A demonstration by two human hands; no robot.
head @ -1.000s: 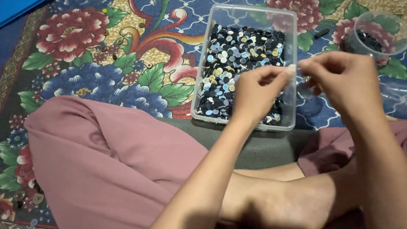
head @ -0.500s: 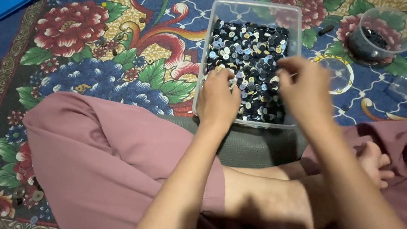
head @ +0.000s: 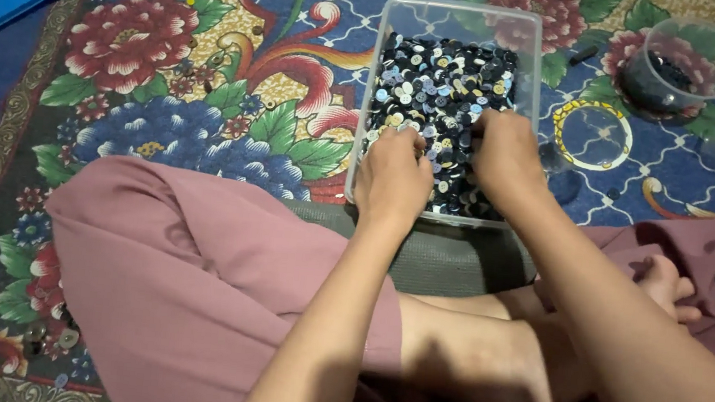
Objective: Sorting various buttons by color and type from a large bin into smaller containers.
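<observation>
A clear plastic box [head: 458,18] of buttons [head: 443,78] sits at upper centre on a flowered rug [head: 168,78]. The left hand [head: 393,181] and right hand [head: 506,158] rest on the buttons, fingers curled down among them; whether they grip any, I cannot tell. A clear cup [head: 680,70] stands at upper right.

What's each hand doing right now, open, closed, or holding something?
Left hand: fingers curled down into the buttons in the clear tub; grasp cannot be told.
Right hand: fingers bent into the buttons too; grasp hidden.
</observation>
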